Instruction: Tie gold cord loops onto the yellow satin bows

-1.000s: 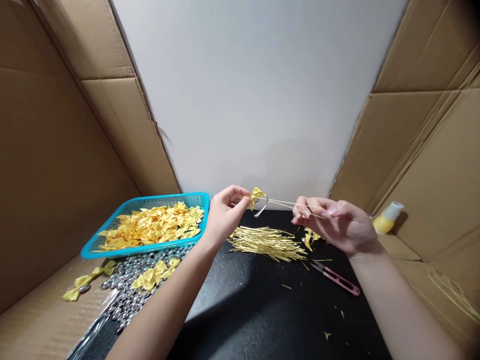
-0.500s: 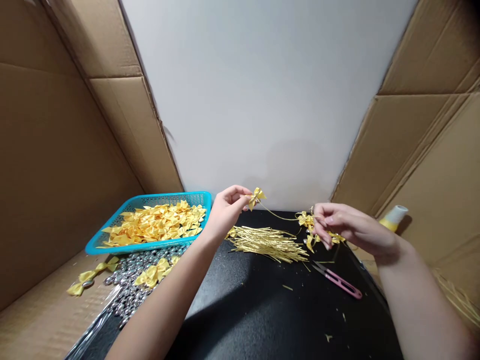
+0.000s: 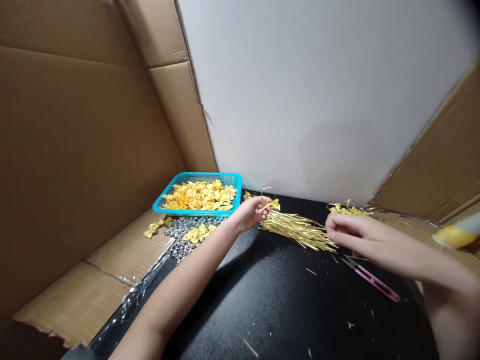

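Observation:
My left hand (image 3: 255, 212) is closed on a small yellow ribbon bow (image 3: 275, 204), pinched at the fingertips, with thin gold cord sticking up beside it. Just under and right of that hand lies a bundle of gold cord pieces (image 3: 300, 230) on the black tabletop. At the bundle's right end is my right hand (image 3: 352, 232), its fingers curled together; whatever they pinch is hidden. Behind the right hand sits a cluster of yellow bows on cord (image 3: 348, 209). Pink-handled thread snips (image 3: 375, 282) lie in front of it, blades toward the bundle.
A blue basket (image 3: 159, 204) full of yellow bows stands at the back left. Silvery beads (image 3: 183, 227) and loose bows (image 3: 198, 233) lie before it. Cardboard walls (image 3: 75, 125) flank the black table (image 3: 277, 310). At right is a blurred yellow-and-white object (image 3: 457, 233).
The view has swung left. My right hand has left the bow cluster for the cord bundle's end. My left hand, still holding a bow, is lower; no cord visibly spans the hands now.

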A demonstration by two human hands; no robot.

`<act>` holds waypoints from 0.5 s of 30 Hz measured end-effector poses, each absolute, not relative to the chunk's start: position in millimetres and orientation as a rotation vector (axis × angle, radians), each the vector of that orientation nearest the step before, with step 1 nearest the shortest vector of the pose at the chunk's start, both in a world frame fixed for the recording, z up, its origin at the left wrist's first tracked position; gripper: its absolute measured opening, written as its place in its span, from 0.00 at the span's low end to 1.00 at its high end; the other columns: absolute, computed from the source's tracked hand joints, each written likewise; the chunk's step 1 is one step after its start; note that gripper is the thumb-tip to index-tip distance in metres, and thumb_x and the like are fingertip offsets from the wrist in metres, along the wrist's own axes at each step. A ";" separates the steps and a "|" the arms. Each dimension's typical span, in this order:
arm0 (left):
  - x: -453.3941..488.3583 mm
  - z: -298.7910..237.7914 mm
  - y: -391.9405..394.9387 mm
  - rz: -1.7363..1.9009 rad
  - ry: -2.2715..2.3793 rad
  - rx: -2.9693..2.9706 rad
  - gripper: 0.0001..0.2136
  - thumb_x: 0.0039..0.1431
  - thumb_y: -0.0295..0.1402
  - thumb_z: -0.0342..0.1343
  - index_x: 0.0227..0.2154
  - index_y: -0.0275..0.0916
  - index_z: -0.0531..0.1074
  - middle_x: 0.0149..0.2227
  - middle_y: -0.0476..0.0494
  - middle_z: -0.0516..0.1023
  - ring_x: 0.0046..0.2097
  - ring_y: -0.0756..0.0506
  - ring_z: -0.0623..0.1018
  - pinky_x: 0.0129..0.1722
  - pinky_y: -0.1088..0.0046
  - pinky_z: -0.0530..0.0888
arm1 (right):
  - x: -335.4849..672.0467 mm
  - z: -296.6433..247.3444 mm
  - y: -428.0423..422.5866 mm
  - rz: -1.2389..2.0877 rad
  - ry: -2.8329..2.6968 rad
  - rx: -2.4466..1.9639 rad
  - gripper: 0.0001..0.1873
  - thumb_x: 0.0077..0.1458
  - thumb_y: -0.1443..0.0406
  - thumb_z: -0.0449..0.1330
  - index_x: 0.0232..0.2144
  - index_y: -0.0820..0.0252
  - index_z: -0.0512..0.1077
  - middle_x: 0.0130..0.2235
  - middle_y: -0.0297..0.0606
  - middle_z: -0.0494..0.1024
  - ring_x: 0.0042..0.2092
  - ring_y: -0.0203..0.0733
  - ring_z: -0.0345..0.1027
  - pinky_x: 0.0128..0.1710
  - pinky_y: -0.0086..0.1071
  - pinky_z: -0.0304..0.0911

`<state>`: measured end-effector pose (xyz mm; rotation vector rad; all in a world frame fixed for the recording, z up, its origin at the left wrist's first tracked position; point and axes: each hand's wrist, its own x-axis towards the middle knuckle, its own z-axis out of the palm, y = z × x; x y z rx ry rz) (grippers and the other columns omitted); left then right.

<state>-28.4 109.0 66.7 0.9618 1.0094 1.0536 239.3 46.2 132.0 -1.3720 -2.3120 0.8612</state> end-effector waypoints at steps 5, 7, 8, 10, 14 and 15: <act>-27.4 80.9 91.0 1.107 0.914 1.083 0.05 0.44 0.30 0.61 0.26 0.36 0.73 0.24 0.49 0.73 0.25 0.52 0.72 0.27 0.78 0.71 | 210.4 129.9 47.4 0.870 -2.147 -1.320 0.12 0.57 0.55 0.55 0.31 0.57 0.67 0.21 0.26 0.56 0.23 0.33 0.50 0.22 0.27 0.47; -26.7 87.4 82.4 1.120 0.884 1.161 0.07 0.44 0.32 0.63 0.27 0.36 0.74 0.24 0.48 0.74 0.25 0.52 0.72 0.28 0.77 0.72 | 202.4 126.9 49.7 0.819 -2.035 -1.292 0.12 0.57 0.55 0.56 0.33 0.58 0.69 0.21 0.24 0.53 0.22 0.32 0.48 0.22 0.27 0.47; -26.3 90.8 78.1 1.132 0.874 1.202 0.07 0.45 0.33 0.63 0.27 0.36 0.75 0.24 0.49 0.74 0.25 0.52 0.72 0.29 0.76 0.72 | 199.1 124.8 50.8 0.783 -1.997 -1.277 0.13 0.56 0.55 0.57 0.34 0.59 0.70 0.21 0.24 0.53 0.22 0.32 0.48 0.23 0.27 0.47; -25.1 97.9 69.0 1.152 0.868 1.282 0.06 0.49 0.34 0.63 0.29 0.37 0.76 0.24 0.50 0.74 0.26 0.52 0.71 0.30 0.75 0.72 | 193.0 120.4 51.4 0.707 -1.934 -1.243 0.14 0.55 0.56 0.58 0.35 0.60 0.72 0.20 0.23 0.52 0.22 0.31 0.47 0.23 0.27 0.47; -20.9 109.2 49.2 1.256 0.992 1.694 0.06 0.58 0.34 0.57 0.33 0.38 0.75 0.27 0.48 0.74 0.28 0.51 0.73 0.31 0.74 0.72 | 180.1 118.0 41.9 0.608 -1.844 -1.149 0.14 0.53 0.56 0.61 0.36 0.61 0.76 0.19 0.22 0.49 0.21 0.30 0.44 0.22 0.27 0.45; -19.7 111.0 44.6 1.290 1.026 1.787 0.06 0.59 0.34 0.56 0.35 0.38 0.74 0.29 0.46 0.75 0.29 0.50 0.73 0.31 0.75 0.72 | 176.9 118.9 37.7 0.584 -1.824 -1.125 0.14 0.53 0.57 0.62 0.35 0.61 0.76 0.19 0.22 0.49 0.20 0.30 0.44 0.21 0.27 0.45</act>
